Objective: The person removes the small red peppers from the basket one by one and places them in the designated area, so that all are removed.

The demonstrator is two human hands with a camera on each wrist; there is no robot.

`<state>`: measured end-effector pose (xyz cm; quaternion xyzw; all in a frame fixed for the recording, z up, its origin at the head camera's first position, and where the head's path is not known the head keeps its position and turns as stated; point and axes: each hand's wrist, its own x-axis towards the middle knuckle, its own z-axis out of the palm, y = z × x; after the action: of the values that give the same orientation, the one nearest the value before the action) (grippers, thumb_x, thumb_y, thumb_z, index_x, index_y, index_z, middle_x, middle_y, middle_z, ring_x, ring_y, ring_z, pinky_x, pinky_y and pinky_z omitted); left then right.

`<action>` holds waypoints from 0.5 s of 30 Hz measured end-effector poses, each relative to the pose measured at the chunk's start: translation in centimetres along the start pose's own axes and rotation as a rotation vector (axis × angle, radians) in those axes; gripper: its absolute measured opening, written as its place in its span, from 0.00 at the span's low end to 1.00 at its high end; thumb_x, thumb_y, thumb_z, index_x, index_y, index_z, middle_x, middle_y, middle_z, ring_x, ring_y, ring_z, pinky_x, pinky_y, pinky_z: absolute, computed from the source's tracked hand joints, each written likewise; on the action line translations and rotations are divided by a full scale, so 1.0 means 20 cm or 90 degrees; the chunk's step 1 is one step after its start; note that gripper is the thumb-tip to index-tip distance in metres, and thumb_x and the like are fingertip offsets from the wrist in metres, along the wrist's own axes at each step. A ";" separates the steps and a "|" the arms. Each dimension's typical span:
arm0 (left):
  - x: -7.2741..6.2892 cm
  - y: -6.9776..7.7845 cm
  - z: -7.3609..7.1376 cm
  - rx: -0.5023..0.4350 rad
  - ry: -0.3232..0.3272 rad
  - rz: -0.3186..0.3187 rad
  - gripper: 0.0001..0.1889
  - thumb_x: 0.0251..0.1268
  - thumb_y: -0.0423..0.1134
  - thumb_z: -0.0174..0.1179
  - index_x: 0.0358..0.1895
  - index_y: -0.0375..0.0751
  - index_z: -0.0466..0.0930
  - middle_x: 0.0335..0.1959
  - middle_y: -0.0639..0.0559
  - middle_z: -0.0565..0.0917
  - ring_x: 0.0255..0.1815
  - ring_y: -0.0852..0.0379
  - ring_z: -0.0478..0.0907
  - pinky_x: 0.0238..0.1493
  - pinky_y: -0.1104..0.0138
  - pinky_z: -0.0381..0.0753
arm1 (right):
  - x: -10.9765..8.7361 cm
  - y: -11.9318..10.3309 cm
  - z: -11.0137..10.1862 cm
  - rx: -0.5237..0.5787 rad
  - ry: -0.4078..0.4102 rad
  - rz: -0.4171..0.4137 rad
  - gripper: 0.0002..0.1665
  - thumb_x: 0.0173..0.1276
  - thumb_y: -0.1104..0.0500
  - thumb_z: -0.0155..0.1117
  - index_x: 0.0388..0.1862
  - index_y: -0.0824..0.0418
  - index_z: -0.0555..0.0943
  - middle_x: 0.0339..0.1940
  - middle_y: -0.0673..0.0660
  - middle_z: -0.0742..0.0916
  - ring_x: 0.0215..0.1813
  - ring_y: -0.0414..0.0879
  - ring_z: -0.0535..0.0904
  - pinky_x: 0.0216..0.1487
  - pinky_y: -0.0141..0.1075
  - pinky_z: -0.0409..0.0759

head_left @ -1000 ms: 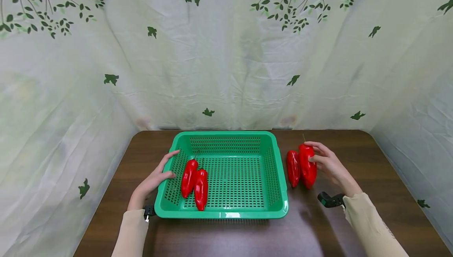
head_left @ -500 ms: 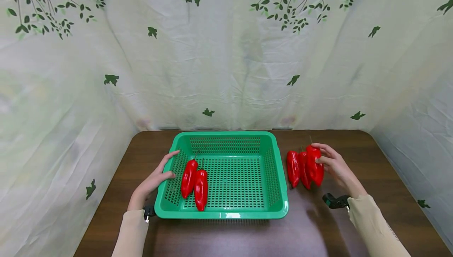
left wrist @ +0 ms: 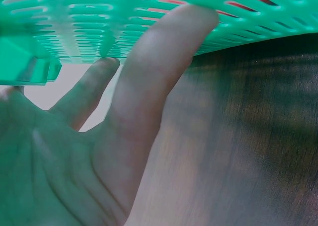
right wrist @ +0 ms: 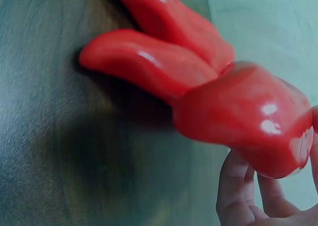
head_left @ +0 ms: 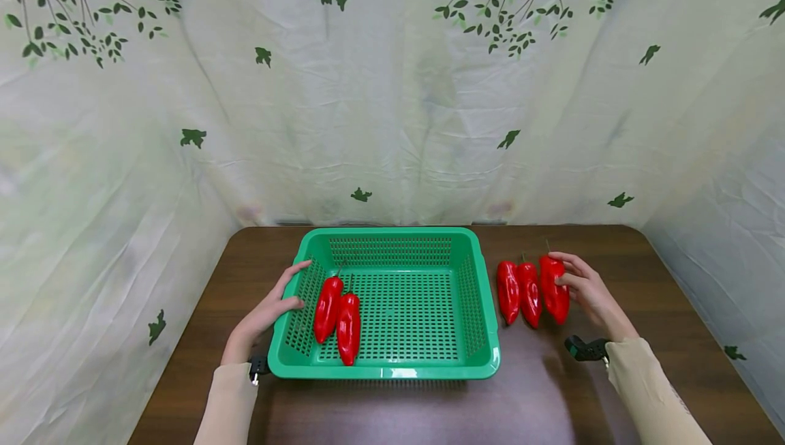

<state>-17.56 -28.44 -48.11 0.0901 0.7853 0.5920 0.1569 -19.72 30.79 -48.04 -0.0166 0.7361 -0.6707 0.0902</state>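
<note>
Over the brown bench, the right hand pinches a red pepper from its right, stem end away; the left hand, fingers spread, touches the green basket.

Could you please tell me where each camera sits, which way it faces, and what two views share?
Head: worn on the head, looking forward and down at the green basket and table; the left hand, right hand and sleeves show.
Left wrist: on that wrist, looking along the hand at the basket's slotted side; part of the left hand shows.
Right wrist: on that wrist, looking at the held pepper and two more peppers; part of the right hand shows.
Shared: head and right wrist both show those three peppers.
</note>
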 end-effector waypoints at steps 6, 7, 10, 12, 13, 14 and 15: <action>0.00 0.01 0.01 0.001 0.000 0.008 0.38 0.61 0.33 0.49 0.75 0.55 0.47 0.71 0.38 0.47 0.62 0.30 0.59 0.42 0.53 0.80 | 0.00 0.04 -0.02 -0.012 0.006 0.011 0.25 0.72 0.63 0.49 0.68 0.56 0.66 0.51 0.43 0.75 0.46 0.40 0.75 0.44 0.34 0.79; 0.00 0.01 0.01 0.001 0.000 0.009 0.38 0.61 0.33 0.49 0.75 0.55 0.47 0.71 0.38 0.47 0.62 0.30 0.59 0.42 0.53 0.80 | 0.00 0.04 -0.02 -0.017 0.008 0.012 0.25 0.72 0.63 0.49 0.67 0.55 0.66 0.51 0.43 0.75 0.46 0.40 0.75 0.44 0.34 0.79; 0.00 0.01 0.01 -0.002 -0.002 0.010 0.38 0.61 0.32 0.49 0.75 0.55 0.47 0.71 0.38 0.47 0.62 0.30 0.59 0.42 0.53 0.80 | 0.01 0.06 -0.03 -0.029 0.012 0.015 0.25 0.72 0.64 0.49 0.68 0.56 0.66 0.51 0.43 0.75 0.46 0.40 0.75 0.44 0.33 0.78; 0.00 0.01 0.01 -0.003 -0.002 0.007 0.38 0.61 0.32 0.49 0.75 0.55 0.47 0.71 0.38 0.47 0.61 0.30 0.60 0.42 0.53 0.80 | 0.01 0.07 -0.03 -0.044 0.016 0.017 0.26 0.72 0.64 0.48 0.68 0.58 0.65 0.51 0.44 0.75 0.44 0.40 0.74 0.42 0.33 0.78; 0.00 0.01 0.00 -0.004 -0.003 0.007 0.38 0.61 0.32 0.49 0.75 0.55 0.47 0.71 0.38 0.46 0.61 0.30 0.60 0.41 0.53 0.80 | 0.01 0.08 -0.03 -0.049 0.020 0.020 0.26 0.72 0.64 0.48 0.68 0.59 0.64 0.52 0.46 0.74 0.43 0.40 0.74 0.41 0.33 0.78; 0.00 0.01 0.00 -0.004 -0.005 0.006 0.38 0.61 0.32 0.49 0.75 0.55 0.47 0.71 0.38 0.46 0.61 0.30 0.61 0.41 0.53 0.80 | 0.02 0.08 -0.03 -0.056 0.022 0.023 0.26 0.72 0.64 0.48 0.69 0.60 0.64 0.54 0.48 0.73 0.43 0.40 0.73 0.40 0.33 0.78; 0.00 0.00 0.00 -0.005 -0.004 0.004 0.38 0.61 0.32 0.49 0.75 0.55 0.47 0.71 0.38 0.46 0.60 0.31 0.61 0.41 0.54 0.80 | 0.02 0.09 -0.03 -0.063 0.026 0.026 0.27 0.72 0.64 0.48 0.69 0.61 0.63 0.56 0.51 0.73 0.43 0.41 0.73 0.40 0.33 0.77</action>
<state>-17.57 -28.40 -48.02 0.0939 0.7821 0.5953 0.1582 -19.99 31.58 -49.73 0.0077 0.7700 -0.6318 0.0884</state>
